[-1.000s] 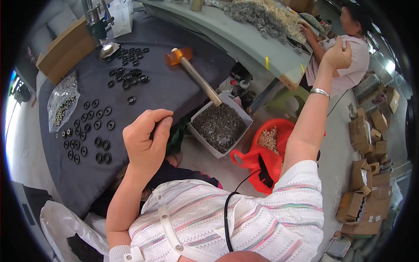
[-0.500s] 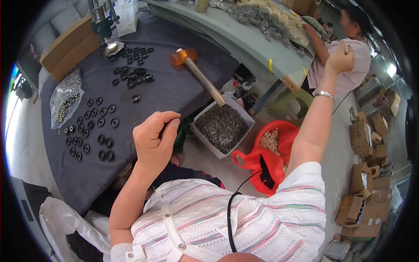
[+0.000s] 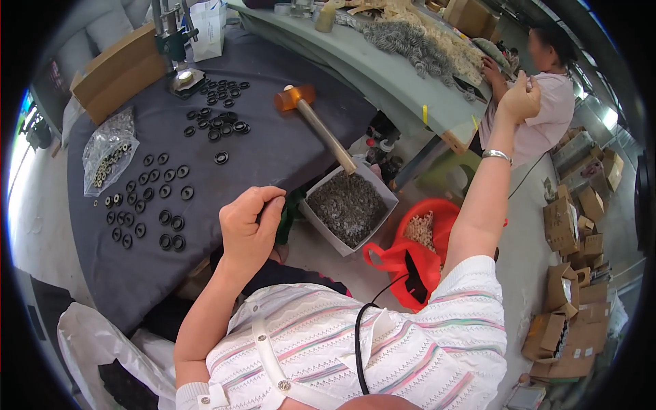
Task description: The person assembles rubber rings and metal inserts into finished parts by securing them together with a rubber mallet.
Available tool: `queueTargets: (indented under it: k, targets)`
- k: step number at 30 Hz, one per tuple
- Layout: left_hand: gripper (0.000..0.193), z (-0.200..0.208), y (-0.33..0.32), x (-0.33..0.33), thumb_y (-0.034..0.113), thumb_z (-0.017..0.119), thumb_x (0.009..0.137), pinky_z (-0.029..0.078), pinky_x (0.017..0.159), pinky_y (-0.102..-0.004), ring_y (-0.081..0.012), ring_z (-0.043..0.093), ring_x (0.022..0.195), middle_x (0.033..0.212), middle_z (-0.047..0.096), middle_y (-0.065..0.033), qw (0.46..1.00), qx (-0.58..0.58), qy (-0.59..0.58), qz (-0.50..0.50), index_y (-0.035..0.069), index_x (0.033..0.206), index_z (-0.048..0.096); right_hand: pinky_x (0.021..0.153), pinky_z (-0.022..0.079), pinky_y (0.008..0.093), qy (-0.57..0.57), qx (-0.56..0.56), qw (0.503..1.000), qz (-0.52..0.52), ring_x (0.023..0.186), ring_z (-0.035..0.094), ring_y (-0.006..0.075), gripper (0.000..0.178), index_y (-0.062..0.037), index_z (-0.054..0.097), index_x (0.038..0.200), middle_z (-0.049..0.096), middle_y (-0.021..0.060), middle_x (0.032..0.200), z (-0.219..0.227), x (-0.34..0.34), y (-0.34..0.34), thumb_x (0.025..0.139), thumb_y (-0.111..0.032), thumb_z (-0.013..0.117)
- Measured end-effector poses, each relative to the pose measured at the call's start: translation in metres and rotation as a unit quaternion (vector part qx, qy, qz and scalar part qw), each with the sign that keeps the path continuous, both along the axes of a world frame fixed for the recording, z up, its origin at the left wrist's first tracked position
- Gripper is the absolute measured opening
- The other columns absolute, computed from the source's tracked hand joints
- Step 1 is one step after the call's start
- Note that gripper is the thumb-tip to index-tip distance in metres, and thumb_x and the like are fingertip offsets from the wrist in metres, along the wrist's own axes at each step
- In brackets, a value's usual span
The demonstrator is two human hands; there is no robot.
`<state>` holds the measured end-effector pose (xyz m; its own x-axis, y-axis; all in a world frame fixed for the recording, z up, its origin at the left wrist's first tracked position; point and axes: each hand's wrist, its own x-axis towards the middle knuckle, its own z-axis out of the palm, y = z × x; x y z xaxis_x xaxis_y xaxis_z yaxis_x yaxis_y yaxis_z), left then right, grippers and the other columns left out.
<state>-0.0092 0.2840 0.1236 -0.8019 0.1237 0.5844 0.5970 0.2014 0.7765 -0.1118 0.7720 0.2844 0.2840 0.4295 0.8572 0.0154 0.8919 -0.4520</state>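
My left hand (image 3: 251,224) is closed in a pinch above the front edge of the dark cloth-covered table (image 3: 253,160). Whatever sits between its fingertips is too small to make out. Out to the upper right, my right hand (image 3: 517,104) is raised at the end of a stretched arm with a silver bangle (image 3: 497,156). Its fingers are pressed together, and I cannot see what they hold. Several black rings (image 3: 164,191) lie on the table left of my left hand. A mallet (image 3: 320,130) with an amber head rests near the table's right edge.
A white box of dark small pieces (image 3: 329,244) and a red tub (image 3: 447,217) with a red bag stand beside the table. A hand press (image 3: 174,41), a cardboard box (image 3: 119,72) and a clear bag (image 3: 109,154) are at the back left. A person (image 3: 550,99) works behind my right hand.
My right hand has come slightly left and down. My left hand has shifted a little to the right, still pinched. The view has moved slightly.
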Motion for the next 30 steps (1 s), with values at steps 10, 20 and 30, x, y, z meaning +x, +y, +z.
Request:
queueTargets:
  k: [10,20,30]
  targets:
    - [0.005,-0.057,-0.018,-0.016,0.0,0.062,0.083,0.044,0.055,-0.0245,-0.0116,0.056,0.057,0.067,0.062,-0.0076,0.994,0.007,-0.093,0.054,-0.002,0.088,0.065,0.049,0.047,0.0269,-0.024,0.027,0.997,0.07,0.052,0.061,0.0145,0.027,0.004,0.067,0.101,0.064,0.0077,0.064,-0.009,-0.001,-0.04,0.082,-0.014,0.072]
    - [0.005,-0.086,-0.04,-0.028,0.002,0.062,0.084,0.044,0.055,-0.026,-0.0117,0.055,0.055,0.064,0.06,-0.0076,0.99,-0.014,-0.065,0.124,-0.001,0.086,0.065,0.052,0.046,0.0318,-0.006,0.063,0.998,0.002,0.053,0.061,0.0171,0.029,0.0007,0.069,0.097,0.064,0.0089,0.063,-0.007,-0.006,-0.031,0.078,-0.02,0.075]
    - [0.006,-0.113,-0.05,-0.044,0.004,0.062,0.086,0.043,0.055,-0.0247,-0.0092,0.051,0.056,0.064,0.059,-0.0065,0.986,-0.021,-0.074,0.15,-0.001,0.088,0.065,0.062,0.05,0.0371,-0.018,0.018,1.0,0.013,0.064,0.065,0.0263,0.031,0.0021,0.07,0.095,0.069,0.0152,0.074,-0.005,-0.011,0.0,0.074,-0.019,0.077]
